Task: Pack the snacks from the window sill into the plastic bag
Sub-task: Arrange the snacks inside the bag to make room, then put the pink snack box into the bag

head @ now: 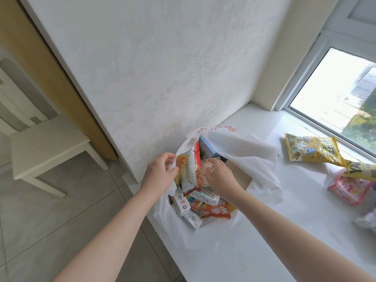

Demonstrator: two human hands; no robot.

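A white plastic bag (244,151) stands open at the left end of the white window sill (254,241), holding several snack packets, among them an orange packet (216,209). My left hand (160,176) grips the bag's left rim beside a red and white packet (192,171). My right hand (220,178) reaches into the bag's mouth, its fingers on a pale packet (208,169); whether it grips it I cannot tell. Further right on the sill lie a yellow snack bag (313,151), a pink packet (350,188) and a second yellow packet (360,169).
A textured white wall (162,78) rises right behind the bag. The window (343,94) runs along the sill's far side. A pale stool (46,147) stands on the tiled floor at the left. A clear wrapped item (368,218) lies at the right edge.
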